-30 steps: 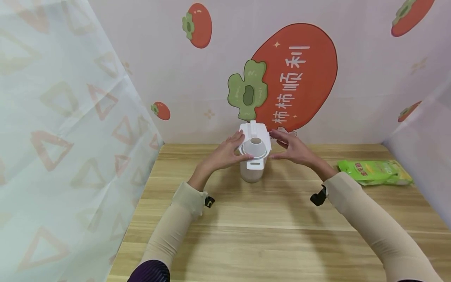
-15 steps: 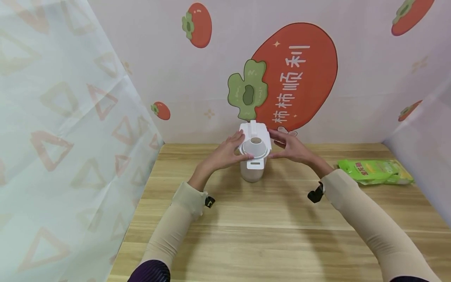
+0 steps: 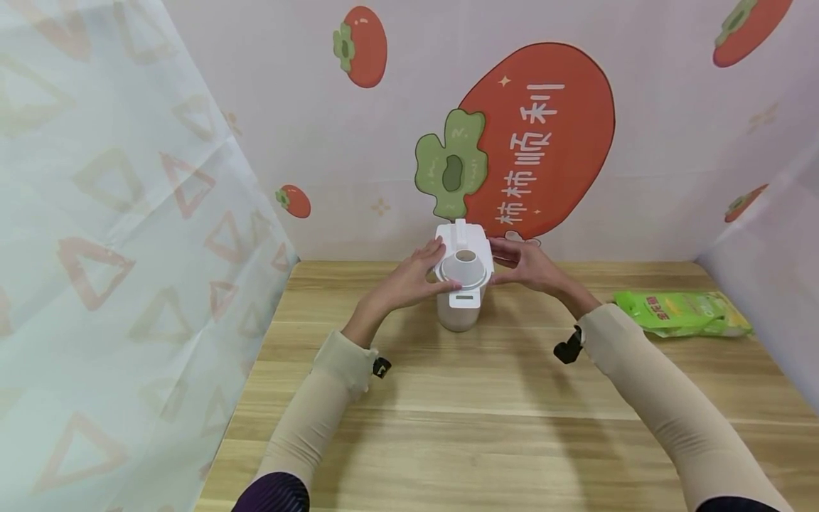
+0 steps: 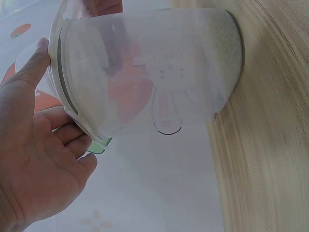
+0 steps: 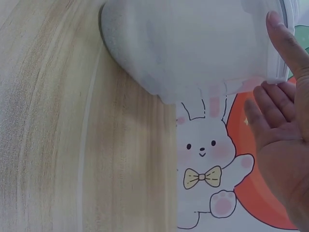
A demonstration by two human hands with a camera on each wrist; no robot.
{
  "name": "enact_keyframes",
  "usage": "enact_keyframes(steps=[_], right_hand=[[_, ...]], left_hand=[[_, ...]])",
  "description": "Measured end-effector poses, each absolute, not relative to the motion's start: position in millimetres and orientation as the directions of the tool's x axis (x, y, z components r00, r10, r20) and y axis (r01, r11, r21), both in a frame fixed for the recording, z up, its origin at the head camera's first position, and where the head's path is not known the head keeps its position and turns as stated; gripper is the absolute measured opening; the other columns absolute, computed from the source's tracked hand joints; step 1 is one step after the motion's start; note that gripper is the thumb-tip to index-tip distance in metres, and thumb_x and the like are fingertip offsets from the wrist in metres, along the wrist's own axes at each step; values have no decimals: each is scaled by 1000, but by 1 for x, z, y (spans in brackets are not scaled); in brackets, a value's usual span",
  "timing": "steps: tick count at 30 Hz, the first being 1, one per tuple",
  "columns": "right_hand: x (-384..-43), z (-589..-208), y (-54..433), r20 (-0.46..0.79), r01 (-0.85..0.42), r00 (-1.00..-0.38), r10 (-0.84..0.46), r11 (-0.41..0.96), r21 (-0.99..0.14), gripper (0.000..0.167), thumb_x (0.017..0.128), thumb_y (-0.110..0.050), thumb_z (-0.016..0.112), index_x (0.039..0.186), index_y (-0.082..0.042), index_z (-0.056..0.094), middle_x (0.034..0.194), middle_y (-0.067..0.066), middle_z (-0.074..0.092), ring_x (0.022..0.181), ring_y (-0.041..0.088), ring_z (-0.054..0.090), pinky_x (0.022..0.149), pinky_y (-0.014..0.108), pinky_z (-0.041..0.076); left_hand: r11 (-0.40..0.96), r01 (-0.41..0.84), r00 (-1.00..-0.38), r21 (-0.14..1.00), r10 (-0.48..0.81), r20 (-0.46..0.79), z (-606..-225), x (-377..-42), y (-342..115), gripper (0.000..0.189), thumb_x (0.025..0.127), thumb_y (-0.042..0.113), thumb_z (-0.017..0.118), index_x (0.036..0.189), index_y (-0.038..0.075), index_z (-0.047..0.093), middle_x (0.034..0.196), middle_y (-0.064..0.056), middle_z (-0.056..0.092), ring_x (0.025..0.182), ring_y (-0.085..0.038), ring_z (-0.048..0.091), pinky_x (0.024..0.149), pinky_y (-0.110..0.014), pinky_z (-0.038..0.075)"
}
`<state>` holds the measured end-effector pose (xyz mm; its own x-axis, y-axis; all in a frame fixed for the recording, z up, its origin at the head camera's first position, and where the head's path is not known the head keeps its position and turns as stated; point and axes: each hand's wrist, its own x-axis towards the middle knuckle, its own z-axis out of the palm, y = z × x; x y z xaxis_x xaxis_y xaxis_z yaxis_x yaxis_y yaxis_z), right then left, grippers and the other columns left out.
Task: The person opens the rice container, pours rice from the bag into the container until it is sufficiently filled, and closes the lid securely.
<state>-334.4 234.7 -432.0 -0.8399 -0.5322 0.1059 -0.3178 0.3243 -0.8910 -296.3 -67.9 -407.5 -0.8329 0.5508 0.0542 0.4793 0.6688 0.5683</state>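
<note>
A translucent storage container (image 3: 457, 318) stands upright on the table near the back wall, with pale grains (image 4: 223, 46) at its bottom. On top sits a white lid (image 3: 476, 240) with a raised round spout (image 3: 463, 271) and a slotted tab at the front. My left hand (image 3: 407, 279) grips the lid's left side, its thumb over the front rim and its fingers further back. At the right edge, my right hand (image 3: 532, 269) holds the lid between thumb and fingers. The right wrist view shows the right thumb (image 5: 285, 41) against the lid's rim.
A green and yellow plastic packet (image 3: 681, 313) lies at the right on the wooden table (image 3: 461, 441). Behind the container rises a wall covering (image 3: 358, 156) printed with red fruit. Pale patterned sheets (image 3: 128, 284) enclose the left and right sides.
My right hand has closed in leftward on the lid's right edge, its wrist following. The left hand and the container stay in place.
</note>
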Motion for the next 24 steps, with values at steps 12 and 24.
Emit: enact_keyframes(steps=[12, 24], right_hand=[[-335, -433, 236, 112, -330, -855, -507, 365, -870, 82, 87, -12, 89, 157, 1, 48, 154, 22, 56, 139, 40, 58, 112, 45, 49], [-339, -432, 237, 102, -292, -855, -508, 310, -905, 81, 85, -4, 89, 154, 5, 48, 151, 26, 55, 138, 45, 57, 102, 34, 55]], left_hand=[[670, 483, -833, 564, 551, 59, -409, -296, -67, 103, 96, 59, 72, 167, 3, 24, 178, -7, 11, 164, -18, 7, 133, -38, 9], [670, 470, -836, 574, 547, 46, -407, -295, -67, 103, 96, 60, 72, 167, 4, 24, 178, -6, 11, 164, -18, 7, 133, -38, 10]])
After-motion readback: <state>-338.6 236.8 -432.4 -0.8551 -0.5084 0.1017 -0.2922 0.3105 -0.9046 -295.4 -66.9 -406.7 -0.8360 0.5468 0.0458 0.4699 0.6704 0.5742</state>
